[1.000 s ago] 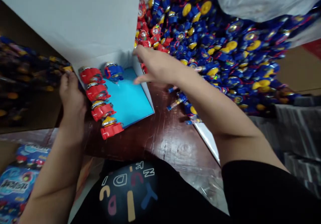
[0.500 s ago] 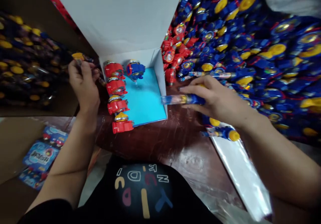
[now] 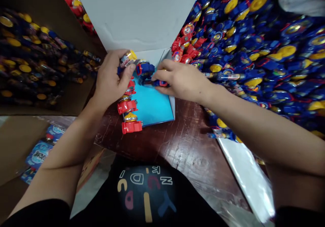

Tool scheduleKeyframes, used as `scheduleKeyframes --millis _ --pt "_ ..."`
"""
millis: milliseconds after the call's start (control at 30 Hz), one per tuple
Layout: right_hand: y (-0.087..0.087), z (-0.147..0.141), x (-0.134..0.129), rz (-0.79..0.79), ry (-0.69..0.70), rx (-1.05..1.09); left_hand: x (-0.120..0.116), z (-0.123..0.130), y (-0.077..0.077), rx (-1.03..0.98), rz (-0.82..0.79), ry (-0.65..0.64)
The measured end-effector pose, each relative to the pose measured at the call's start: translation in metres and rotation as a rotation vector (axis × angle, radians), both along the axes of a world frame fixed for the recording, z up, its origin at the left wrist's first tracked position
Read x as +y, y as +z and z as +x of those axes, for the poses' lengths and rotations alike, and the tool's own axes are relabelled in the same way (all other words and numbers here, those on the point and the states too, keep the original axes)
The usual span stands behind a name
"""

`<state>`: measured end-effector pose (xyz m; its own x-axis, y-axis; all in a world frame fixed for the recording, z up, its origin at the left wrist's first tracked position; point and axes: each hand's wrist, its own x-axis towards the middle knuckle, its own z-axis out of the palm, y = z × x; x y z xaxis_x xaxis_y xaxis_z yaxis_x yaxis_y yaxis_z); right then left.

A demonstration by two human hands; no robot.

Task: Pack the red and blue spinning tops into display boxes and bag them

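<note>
A white box (image 3: 172, 108) with a bright blue bottom stands open on the dark red table. Red toys (image 3: 127, 106) line its left side in a column. One blue toy (image 3: 145, 68) sits near the back wall. My left hand (image 3: 111, 76) is over the box's back left corner, its fingers closed on a yellow-topped toy (image 3: 127, 58) with a clear body. Over the right part of the box, my right hand (image 3: 181, 79) grips a blue toy (image 3: 159, 83), which lies just in front of the blue one at the back.
Piled blue and yellow toys (image 3: 256, 64) cover the right side, with red ones (image 3: 189, 44) beside the box. A brown carton (image 3: 73, 100) of toys stands left. Printed blue packs (image 3: 39, 154) lie lower left.
Both hands have moved inward over the box with their toys, my left from the carton side and my right from beyond the box's right wall. The view has shifted slightly.
</note>
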<state>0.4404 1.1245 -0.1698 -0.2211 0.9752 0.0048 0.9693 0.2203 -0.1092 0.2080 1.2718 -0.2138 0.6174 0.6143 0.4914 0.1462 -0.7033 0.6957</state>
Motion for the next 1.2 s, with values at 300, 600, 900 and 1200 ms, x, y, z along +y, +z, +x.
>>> scheduleKeyframes --millis 300,600,900,1200 --pt "0.027 -0.049 0.022 -0.24 0.222 -0.287 0.004 0.006 0.0 -0.02 -0.142 -0.022" --pt "0.037 -0.07 0.056 -0.298 0.238 -0.271 -0.002 0.008 0.046 -0.424 -1.344 -0.28" --pt "0.041 -0.069 0.051 -0.299 0.214 -0.247 -0.012 0.001 0.063 -0.436 -1.214 -0.155" --pt "0.002 -0.062 0.027 -0.08 0.055 -0.125 -0.023 -0.004 0.061 -0.384 -0.858 -0.025"
